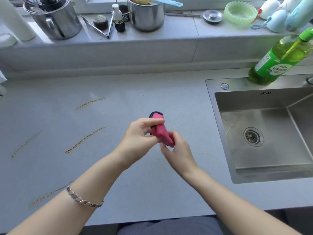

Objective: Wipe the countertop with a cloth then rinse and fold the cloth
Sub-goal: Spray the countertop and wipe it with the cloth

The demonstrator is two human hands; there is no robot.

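Above countertop [118, 102], both hands pinching cloth [160, 133]

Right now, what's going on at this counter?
A person holds a bunched pink cloth over the countertop, just left of the sink: the left hand grips its upper part, the right hand its lower end. Several brown streaks lie unwiped on the countertop further left.

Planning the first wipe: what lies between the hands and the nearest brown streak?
Only bare countertop, in the head view, between the left hand and that streak.
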